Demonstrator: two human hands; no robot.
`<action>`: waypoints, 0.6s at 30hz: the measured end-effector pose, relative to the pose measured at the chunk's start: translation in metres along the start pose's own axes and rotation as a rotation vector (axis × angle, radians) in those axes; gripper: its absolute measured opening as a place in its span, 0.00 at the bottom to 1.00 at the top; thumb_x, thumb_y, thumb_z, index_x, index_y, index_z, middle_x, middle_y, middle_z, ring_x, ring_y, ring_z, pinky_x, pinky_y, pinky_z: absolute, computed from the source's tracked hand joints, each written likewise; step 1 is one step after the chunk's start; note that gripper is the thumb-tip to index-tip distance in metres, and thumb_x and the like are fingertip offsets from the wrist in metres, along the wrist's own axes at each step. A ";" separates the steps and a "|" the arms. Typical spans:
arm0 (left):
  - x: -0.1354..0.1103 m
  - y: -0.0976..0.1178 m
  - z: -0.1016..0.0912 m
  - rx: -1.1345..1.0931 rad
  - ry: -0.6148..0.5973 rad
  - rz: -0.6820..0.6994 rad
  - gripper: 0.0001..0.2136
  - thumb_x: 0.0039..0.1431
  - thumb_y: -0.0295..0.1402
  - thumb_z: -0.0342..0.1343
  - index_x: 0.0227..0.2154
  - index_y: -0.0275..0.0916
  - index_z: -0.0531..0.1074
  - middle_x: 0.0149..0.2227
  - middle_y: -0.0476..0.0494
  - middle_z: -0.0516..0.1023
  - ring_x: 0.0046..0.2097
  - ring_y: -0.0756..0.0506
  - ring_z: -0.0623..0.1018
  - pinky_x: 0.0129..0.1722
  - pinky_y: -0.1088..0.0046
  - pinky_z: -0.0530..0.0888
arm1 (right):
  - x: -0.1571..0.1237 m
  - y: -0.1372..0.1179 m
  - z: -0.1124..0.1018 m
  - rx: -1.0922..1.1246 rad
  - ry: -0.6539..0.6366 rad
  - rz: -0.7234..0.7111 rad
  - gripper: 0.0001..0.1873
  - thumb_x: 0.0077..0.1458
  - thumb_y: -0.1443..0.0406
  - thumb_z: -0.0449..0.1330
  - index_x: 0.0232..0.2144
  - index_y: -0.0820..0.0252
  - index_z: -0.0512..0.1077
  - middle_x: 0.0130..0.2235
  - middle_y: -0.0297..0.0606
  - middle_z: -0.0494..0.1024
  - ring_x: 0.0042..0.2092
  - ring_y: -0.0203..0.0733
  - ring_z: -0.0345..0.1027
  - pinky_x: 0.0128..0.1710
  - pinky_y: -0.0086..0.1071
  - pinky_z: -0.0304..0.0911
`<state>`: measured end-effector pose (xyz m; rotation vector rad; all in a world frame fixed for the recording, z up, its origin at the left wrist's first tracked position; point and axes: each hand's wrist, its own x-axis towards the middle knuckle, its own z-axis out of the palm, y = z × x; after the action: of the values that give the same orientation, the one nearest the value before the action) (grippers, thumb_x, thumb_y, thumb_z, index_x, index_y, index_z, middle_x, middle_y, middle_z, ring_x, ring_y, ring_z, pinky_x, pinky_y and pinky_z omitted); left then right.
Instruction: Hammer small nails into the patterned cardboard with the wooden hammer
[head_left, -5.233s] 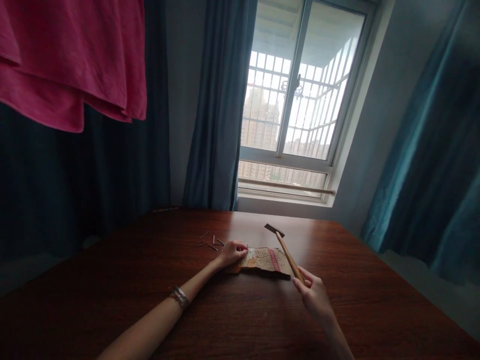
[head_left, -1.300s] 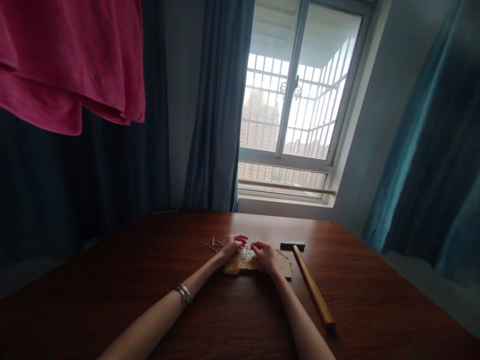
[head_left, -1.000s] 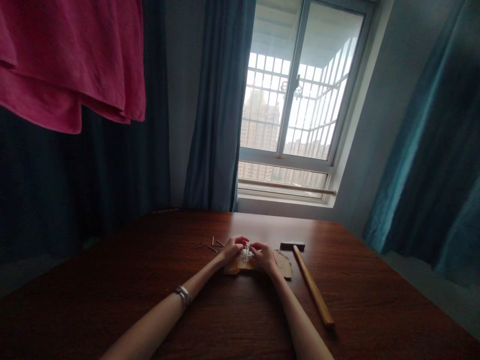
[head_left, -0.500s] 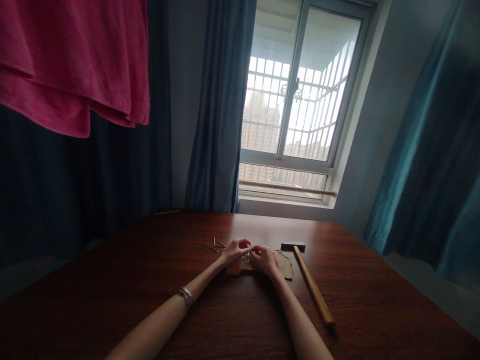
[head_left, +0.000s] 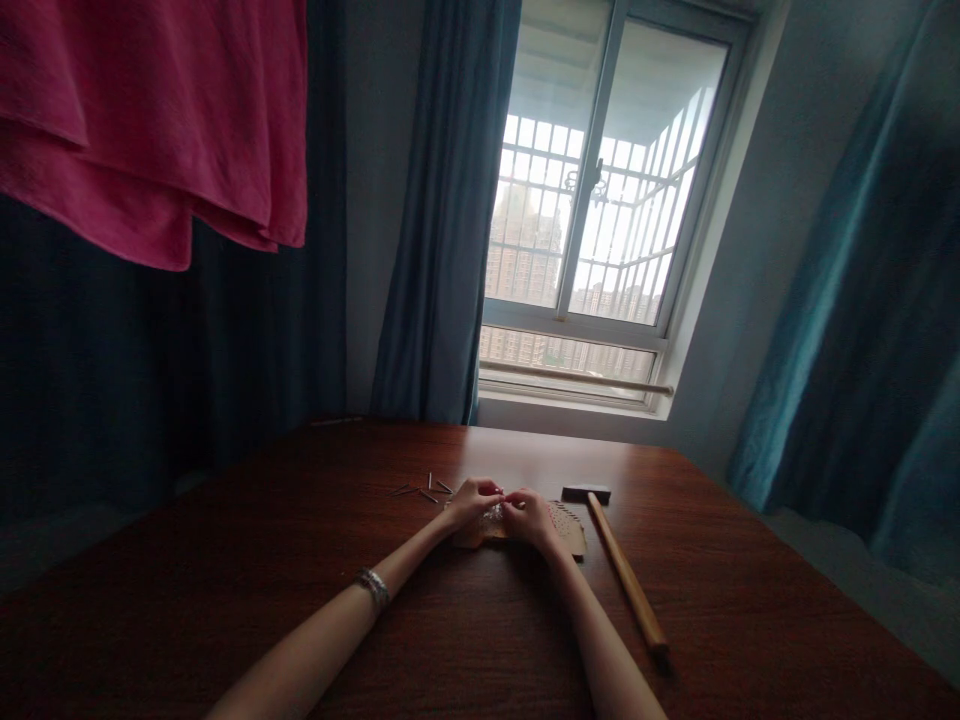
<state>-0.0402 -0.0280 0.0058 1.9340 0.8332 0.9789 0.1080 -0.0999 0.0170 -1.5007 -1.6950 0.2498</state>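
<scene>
My left hand (head_left: 475, 500) and my right hand (head_left: 528, 516) meet fingertip to fingertip above a tan board (head_left: 571, 540) lying on the table. Both are closed in a pinch; whatever sits between the fingers is too small to make out. Rows of small dark and reddish marks or pegs cover the board's right part, and something whitish shows on it under my hands. Much of the board is hidden by my right hand. Several thin metal pieces that look like nails (head_left: 428, 496) lie just left of my left hand.
A hammer (head_left: 626, 570) with a wooden handle lies right of the board, its dark head pointing away. The brown wooden table (head_left: 450, 640) reaches back toward a window (head_left: 577, 250). A pink cloth (head_left: 172, 130) hangs at upper left before dark blue curtains (head_left: 427, 250).
My fingertips have shifted slightly and drawn closer together over the board. The view has tilted a little; the hammer and nails stay in place.
</scene>
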 end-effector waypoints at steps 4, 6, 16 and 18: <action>-0.001 0.000 0.001 0.004 0.015 -0.044 0.16 0.40 0.42 0.59 0.26 0.32 0.75 0.27 0.43 0.76 0.30 0.46 0.73 0.28 0.74 0.66 | -0.001 0.008 -0.038 -0.106 0.010 0.115 0.11 0.47 0.64 0.55 0.31 0.58 0.75 0.31 0.36 0.78 0.32 0.38 0.70 0.32 0.26 0.62; -0.001 0.000 0.001 -0.019 0.009 -0.055 0.16 0.40 0.43 0.59 0.27 0.32 0.75 0.27 0.42 0.76 0.30 0.46 0.73 0.28 0.74 0.66 | -0.011 0.017 -0.068 -0.203 0.051 0.201 0.12 0.47 0.65 0.54 0.33 0.60 0.75 0.33 0.41 0.78 0.36 0.42 0.70 0.37 0.30 0.62; -0.001 0.000 0.000 -0.031 -0.016 -0.021 0.16 0.41 0.42 0.59 0.27 0.32 0.74 0.26 0.42 0.76 0.29 0.47 0.73 0.29 0.74 0.66 | -0.106 0.041 -0.126 -0.767 -0.078 0.580 0.15 0.51 0.60 0.49 0.36 0.64 0.69 0.38 0.54 0.72 0.38 0.55 0.70 0.32 0.40 0.62; -0.001 0.000 0.000 -0.030 -0.016 -0.013 0.15 0.41 0.41 0.59 0.27 0.32 0.74 0.27 0.42 0.76 0.30 0.47 0.73 0.29 0.74 0.66 | -0.111 0.043 -0.120 -0.819 -0.085 0.554 0.16 0.55 0.60 0.45 0.35 0.63 0.68 0.38 0.53 0.72 0.38 0.53 0.71 0.32 0.38 0.62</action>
<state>-0.0407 -0.0287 0.0059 1.9059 0.8164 0.9614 0.2141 -0.2317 0.0155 -2.5920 -1.4710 -0.1262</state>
